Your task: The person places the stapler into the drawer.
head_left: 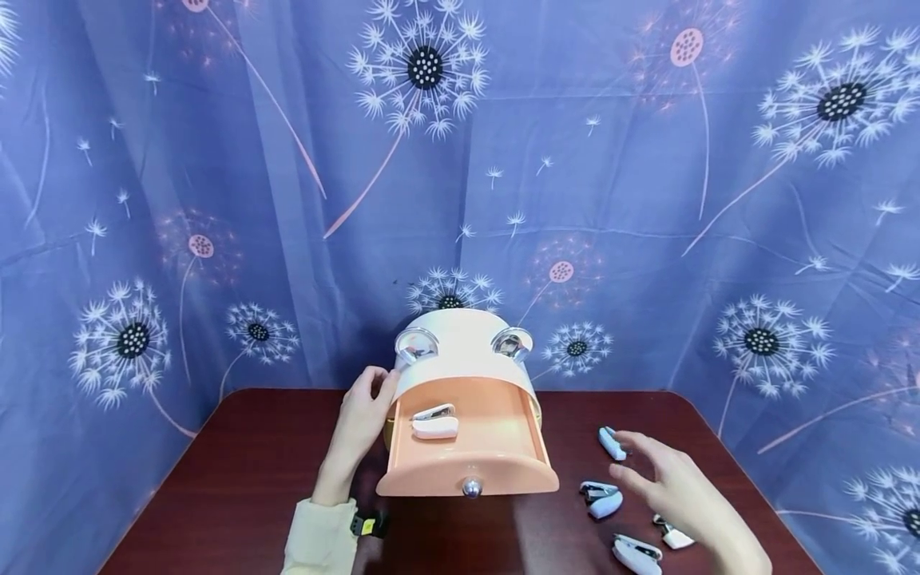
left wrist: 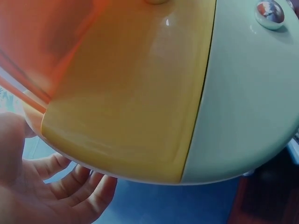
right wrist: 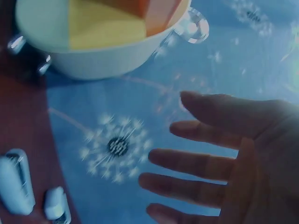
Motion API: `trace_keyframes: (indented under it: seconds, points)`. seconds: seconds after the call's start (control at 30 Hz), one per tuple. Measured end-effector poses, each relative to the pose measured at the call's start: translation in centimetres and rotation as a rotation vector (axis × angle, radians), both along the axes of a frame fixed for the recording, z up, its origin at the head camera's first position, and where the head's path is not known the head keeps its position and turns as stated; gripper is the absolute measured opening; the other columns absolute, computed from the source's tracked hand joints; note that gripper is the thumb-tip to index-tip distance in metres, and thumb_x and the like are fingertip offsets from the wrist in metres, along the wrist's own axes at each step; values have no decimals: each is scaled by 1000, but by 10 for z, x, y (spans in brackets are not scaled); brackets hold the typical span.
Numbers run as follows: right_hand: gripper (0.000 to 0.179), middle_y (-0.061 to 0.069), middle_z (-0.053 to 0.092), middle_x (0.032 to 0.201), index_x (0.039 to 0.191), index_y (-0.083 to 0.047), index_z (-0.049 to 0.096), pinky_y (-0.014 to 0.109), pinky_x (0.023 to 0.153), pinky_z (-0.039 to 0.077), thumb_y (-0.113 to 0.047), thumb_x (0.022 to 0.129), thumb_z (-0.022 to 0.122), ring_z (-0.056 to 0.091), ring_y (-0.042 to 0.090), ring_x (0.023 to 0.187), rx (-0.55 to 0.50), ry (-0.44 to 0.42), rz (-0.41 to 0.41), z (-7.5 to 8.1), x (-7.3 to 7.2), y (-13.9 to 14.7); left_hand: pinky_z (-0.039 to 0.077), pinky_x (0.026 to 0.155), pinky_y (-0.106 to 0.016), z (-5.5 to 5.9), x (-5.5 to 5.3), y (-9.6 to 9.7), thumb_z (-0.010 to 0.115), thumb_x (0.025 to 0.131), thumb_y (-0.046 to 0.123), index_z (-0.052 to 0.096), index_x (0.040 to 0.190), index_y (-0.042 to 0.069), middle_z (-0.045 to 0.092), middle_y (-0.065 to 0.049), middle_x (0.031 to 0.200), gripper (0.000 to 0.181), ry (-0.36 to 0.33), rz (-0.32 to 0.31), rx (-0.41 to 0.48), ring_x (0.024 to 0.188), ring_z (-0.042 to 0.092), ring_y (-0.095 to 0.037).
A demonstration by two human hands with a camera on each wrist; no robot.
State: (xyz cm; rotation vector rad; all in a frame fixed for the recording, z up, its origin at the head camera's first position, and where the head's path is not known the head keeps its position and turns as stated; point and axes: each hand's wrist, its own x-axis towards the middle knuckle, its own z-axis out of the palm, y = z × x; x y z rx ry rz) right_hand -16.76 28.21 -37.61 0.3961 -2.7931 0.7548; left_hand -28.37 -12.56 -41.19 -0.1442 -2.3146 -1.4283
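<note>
Okay, pale blue mini stapler (head_left: 611, 444) sits on the dark tabletop (head_left: 244, 487), right of the cabinet (head_left: 463, 343), just beside the right hand (head_left: 676, 483). Right fingers are spread, thumb apart, nothing held; contact with the stapler, cannot tell. Left hand (head_left: 362, 411) rests at the cabinet's side, fingers loosely bent and slightly apart, not clamped.

Peach drawer (head_left: 496, 477) is pulled out, white mini stapler (head_left: 434, 428) lying inside toward its left wall. Nearer the person: lilac-blue stapler (head_left: 604, 503), white-topped stapler (head_left: 637, 554) and a small white item (head_left: 676, 537) (maybe another stapler, partly behind the wrist).

Handling, my guess: light, stiff, smooth plastic, a bit slippery, not very fragile. Best pinched across both long sides near the middle; squeezing top to bottom would probably work the sprung lever.
</note>
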Motion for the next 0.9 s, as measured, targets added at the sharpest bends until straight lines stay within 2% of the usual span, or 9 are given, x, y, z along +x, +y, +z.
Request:
trace_keyframes:
  seconds: [0.1,0.2,0.3,0.4,0.53,0.77,0.9]
  points:
    - [49,8,65,119,127,-8,60,48,83,49,-37,89,72,62,29,106,2,-117,-37,-11,-1,8,42,78,-37,1,0,-2,56,99,42,61,102,10,59,-7,93,33,4,9,4,87,55,-21]
    - [47,3,66,112,123,-10,61,44,80,47,-36,86,74,60,21,96,37,-165,-77,-23,-2,16,43,77,-36,1,-1,-2,56,99,42,61,102,10,59,-7,93,33,12,11,6,86,55,-21]
    - [45,2,67,107,119,-8,62,38,76,46,-31,84,77,58,16,88,38,-191,-74,-35,-3,24,43,76,-36,0,-2,-1,55,99,43,61,102,10,58,-6,92,34,16,5,6,85,54,-20]
    - [45,6,67,104,117,-4,62,35,72,49,-25,82,79,61,18,87,-12,-276,-49,-48,-5,31,43,76,-36,-3,-1,1,56,99,44,61,101,11,58,-5,92,34,14,6,13,85,54,-20]
    - [45,10,66,98,114,-3,61,42,72,50,-21,78,81,63,28,89,-32,-359,-59,-67,-3,37,43,77,-36,-8,0,3,57,99,42,61,100,11,58,-5,92,31,7,16,21,85,54,-19]
    - [56,12,64,102,114,-5,61,52,76,48,-31,72,86,61,32,93,-19,-537,-197,-88,-4,39,43,77,-36,-5,-1,3,56,99,43,61,101,11,59,-6,93,33,19,10,14,85,55,-20]
    - [48,10,64,100,106,-7,62,49,75,48,-28,70,87,60,28,89,-12,-535,-212,-93,-4,39,43,77,-37,-3,-1,2,56,99,44,62,102,11,59,-6,94,34,13,10,17,86,55,-21]
